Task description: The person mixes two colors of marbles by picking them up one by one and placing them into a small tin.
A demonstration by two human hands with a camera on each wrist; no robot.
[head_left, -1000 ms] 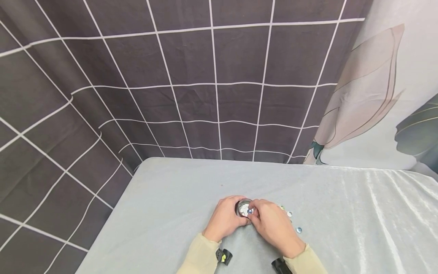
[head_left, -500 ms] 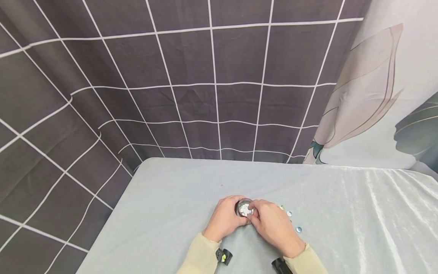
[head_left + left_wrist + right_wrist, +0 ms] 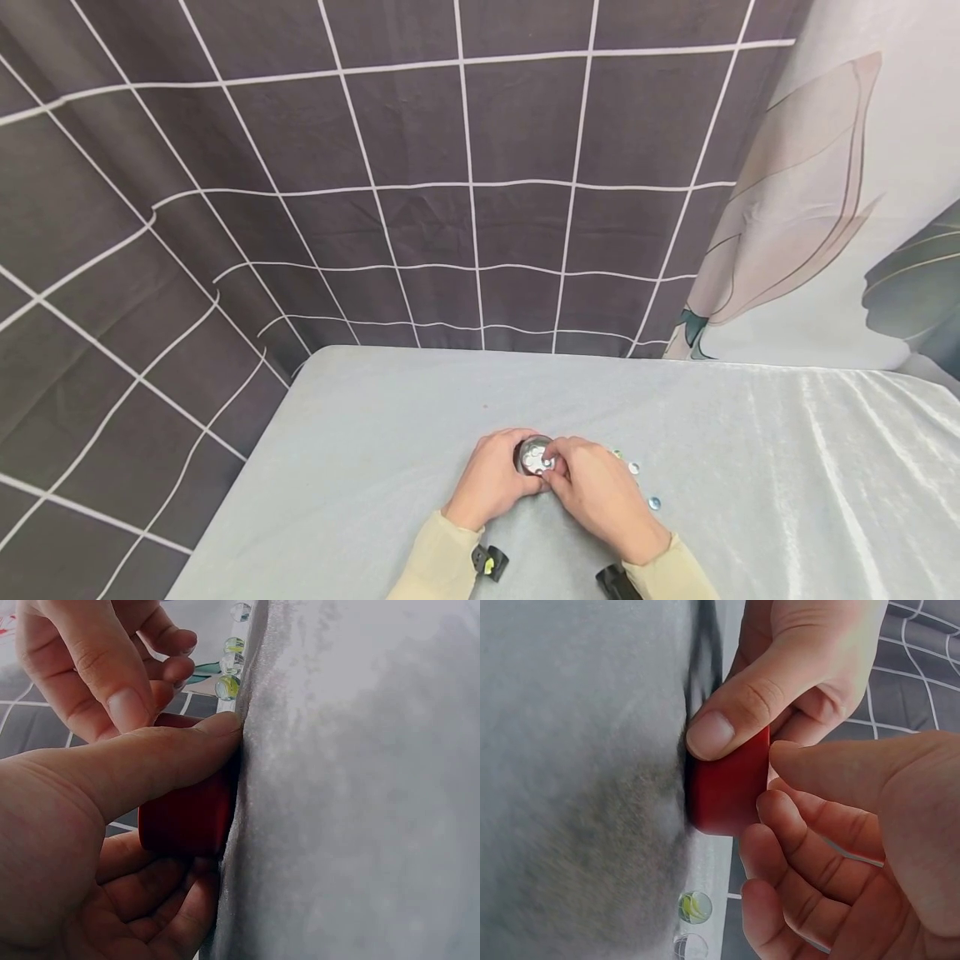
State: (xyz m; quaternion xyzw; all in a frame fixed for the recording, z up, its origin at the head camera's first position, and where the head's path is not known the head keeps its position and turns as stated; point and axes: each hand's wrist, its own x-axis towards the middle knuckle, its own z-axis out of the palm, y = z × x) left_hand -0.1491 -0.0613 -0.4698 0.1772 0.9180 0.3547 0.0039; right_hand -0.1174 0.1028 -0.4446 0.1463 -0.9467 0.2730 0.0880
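My left hand (image 3: 491,475) grips a small cup (image 3: 532,456), its thumb and fingers round the side. The cup is red outside (image 3: 731,784) and shiny silver inside, with pale round shapes showing in its mouth. Over the cup's near right rim, my right hand (image 3: 600,492) has its thumb and fingertips bent together. A small bluish spot shows by those fingertips; whether they pinch it cannot be made out. Glass marbles lie to the right, among them a blue one (image 3: 655,503), a clear one (image 3: 634,468) and one with a yellow-green swirl (image 3: 696,907).
A table with a pale grey velvety cloth (image 3: 390,417) bears everything. Behind it and at the left hang dark curtains (image 3: 517,225) with a white grid. A leaf-patterned white curtain (image 3: 810,275) hangs at the right. Black straps (image 3: 618,582) sit at both wrists.
A blue marble showed plainly at my right fingertips a second ago. It dropped from sight, and now only a small bluish spot shows there. Both hands have stayed in place.
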